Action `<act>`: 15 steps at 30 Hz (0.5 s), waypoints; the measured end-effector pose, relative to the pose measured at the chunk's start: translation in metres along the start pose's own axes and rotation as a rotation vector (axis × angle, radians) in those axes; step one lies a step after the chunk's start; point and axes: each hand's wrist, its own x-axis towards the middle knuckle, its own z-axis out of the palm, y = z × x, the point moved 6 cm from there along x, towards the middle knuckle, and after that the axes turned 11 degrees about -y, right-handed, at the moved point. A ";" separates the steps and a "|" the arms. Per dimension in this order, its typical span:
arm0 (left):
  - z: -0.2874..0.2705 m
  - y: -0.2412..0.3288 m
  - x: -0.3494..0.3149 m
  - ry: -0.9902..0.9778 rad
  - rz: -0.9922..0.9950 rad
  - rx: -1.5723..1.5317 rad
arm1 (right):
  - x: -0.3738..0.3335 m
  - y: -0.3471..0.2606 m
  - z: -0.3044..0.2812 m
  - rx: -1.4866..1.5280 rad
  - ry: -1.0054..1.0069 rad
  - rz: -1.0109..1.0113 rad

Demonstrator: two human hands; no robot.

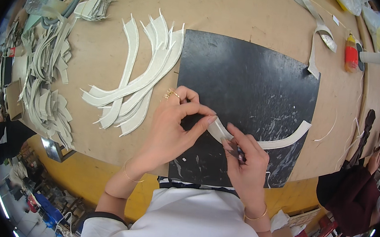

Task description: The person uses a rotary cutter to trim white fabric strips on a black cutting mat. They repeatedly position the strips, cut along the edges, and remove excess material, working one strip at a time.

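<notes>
My left hand (pixel 173 128) pinches one end of a curved off-white fabric strip (pixel 284 142) between thumb and forefinger. My right hand (pixel 249 160) is closed at the strip's middle, with a small dark tool (pixel 241 157) partly hidden in its fingers; its exact kind does not show. Beyond the right hand, the strip's free end curves up to the right. Both hands are over a black mat (pixel 240 68). Left of the mat lies a loose pile of similar curved strips (pixel 150 76) with stitched edges.
Stacks of strips (pixel 45 100) line the table's left side, with another bundle (pixel 93 8) behind. At the far right are a metallic ribbon (pixel 316 18), a red and yellow bottle (pixel 351 54) and a thread spool (pixel 374 58). Other people stand at both sides.
</notes>
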 end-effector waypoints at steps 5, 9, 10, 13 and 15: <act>0.003 -0.003 0.007 0.035 -0.013 0.144 | -0.002 0.000 0.009 -0.200 0.000 -0.076; 0.004 -0.002 0.007 0.041 0.021 0.180 | -0.006 0.003 0.012 -0.291 -0.018 -0.105; 0.004 -0.002 0.007 0.044 0.026 0.181 | -0.006 0.004 0.012 -0.332 -0.015 -0.126; 0.004 -0.002 0.006 0.049 0.040 0.204 | -0.006 0.005 0.012 -0.401 -0.022 -0.161; 0.005 -0.002 0.006 0.054 0.044 0.214 | -0.006 0.005 0.013 -0.430 -0.026 -0.170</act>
